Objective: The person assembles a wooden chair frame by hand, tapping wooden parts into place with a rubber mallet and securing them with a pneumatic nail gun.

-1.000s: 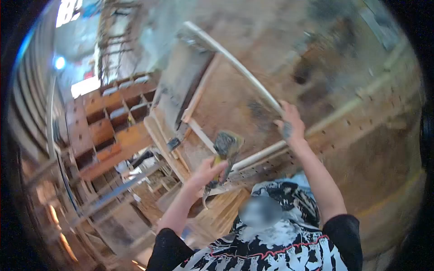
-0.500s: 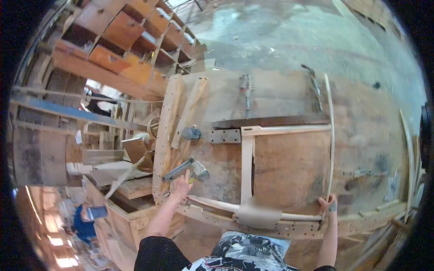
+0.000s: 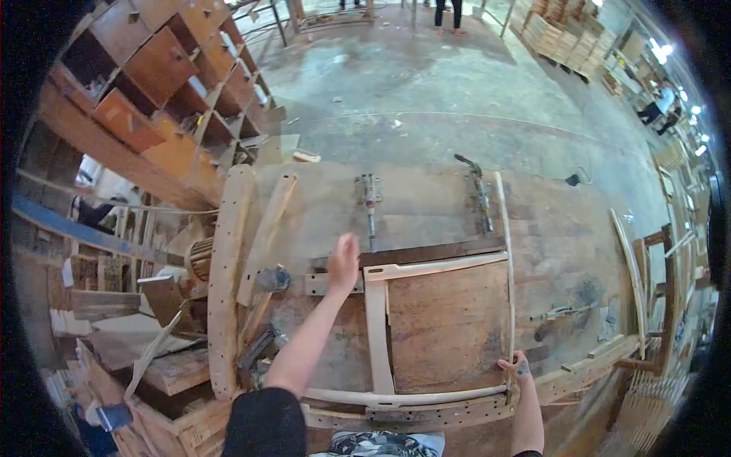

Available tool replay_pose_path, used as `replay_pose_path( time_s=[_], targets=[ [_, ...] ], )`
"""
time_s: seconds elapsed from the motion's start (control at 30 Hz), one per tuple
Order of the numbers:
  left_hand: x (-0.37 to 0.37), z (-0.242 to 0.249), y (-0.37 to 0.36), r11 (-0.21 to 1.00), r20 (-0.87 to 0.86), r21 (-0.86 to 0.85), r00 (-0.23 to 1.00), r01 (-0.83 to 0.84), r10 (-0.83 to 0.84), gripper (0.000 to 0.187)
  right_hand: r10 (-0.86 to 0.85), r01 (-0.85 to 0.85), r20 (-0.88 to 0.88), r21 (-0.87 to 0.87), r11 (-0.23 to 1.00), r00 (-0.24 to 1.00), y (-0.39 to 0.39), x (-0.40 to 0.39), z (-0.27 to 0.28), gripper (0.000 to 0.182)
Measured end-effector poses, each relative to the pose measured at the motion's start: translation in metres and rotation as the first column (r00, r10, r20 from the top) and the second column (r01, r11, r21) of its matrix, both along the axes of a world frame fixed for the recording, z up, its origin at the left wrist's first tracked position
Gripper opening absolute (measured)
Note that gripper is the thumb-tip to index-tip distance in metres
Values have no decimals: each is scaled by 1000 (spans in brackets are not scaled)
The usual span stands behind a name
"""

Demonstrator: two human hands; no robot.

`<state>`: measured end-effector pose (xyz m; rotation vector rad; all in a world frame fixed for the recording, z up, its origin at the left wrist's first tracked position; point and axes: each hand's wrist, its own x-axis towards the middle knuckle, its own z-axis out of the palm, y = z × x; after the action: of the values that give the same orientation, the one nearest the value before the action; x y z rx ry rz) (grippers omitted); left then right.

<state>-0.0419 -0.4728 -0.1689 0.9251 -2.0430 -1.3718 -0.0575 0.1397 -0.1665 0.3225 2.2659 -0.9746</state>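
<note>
A wooden frame lies on the workbench, its pale crosspiece running between a near rail and a far rail. Along its right side stretches a long thin wooden strip. My right hand grips the near end of that strip, at the frame's corner. Stretched forward, my left hand is over the frame's far left corner, beside a dark bar; it is slightly blurred and appears open and holding nothing. A nail gun lies left of my left forearm, partly hidden by it.
Two metal clamps, one left and one right, extend across the bench's far side. A dark round object sits near the drilled beam. Wooden cubbyholes stand far left; people are in the background.
My left hand has left the nail gun and moved forward to the frame's far left corner. My right hand stays on the strip. The view has tilted up and shifted right.
</note>
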Motion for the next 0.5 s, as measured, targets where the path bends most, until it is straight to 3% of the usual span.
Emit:
replay_pose_path(
  time_s=[0.03,0.07,0.1,0.13,0.17,0.23,0.3,0.33,0.4,0.47,0.5],
  targets=[
    [-43,21,-3,936,82,341,990,81,-115,65,-45,45,36,-11,999,998,-9,-1,13,44],
    [-90,19,-1,797,5,599,996,-75,90,79,-79,83,115,-28,996,990,-8,-2,12,46],
    [-124,28,-15,484,-36,875,992,-28,122,82,-79,81,88,-17,997,993,-9,-1,11,47],
    [-144,89,-7,759,-149,644,958,-93,244,79,-80,80,61,-6,997,995,-11,2,6,48],
    [-156,108,-20,799,-323,599,929,52,182,70,-86,86,33,4,996,996,-10,3,3,49],
    [-147,194,-30,958,-557,259,829,122,45,52,0,1,-11,53,999,1000,-8,2,4,53],
    [-107,236,-35,995,-527,53,849,79,-39,46,-38,38,6,-12,999,999,-19,-1,24,57],
    [-83,239,-43,997,-497,-16,864,75,-73,44,-11,9,46,35,999,999,-17,-5,26,58],
    [-17,192,-63,979,-247,-167,956,116,-156,35,50,-65,121,119,991,991,-15,-12,25,59],
    [57,144,-46,984,60,10,982,179,-179,30,109,-120,71,177,977,991,-13,-14,24,58],
    [99,88,-32,977,97,191,989,91,-111,34,143,-150,48,205,967,989,-13,-11,20,57]
  ],
)
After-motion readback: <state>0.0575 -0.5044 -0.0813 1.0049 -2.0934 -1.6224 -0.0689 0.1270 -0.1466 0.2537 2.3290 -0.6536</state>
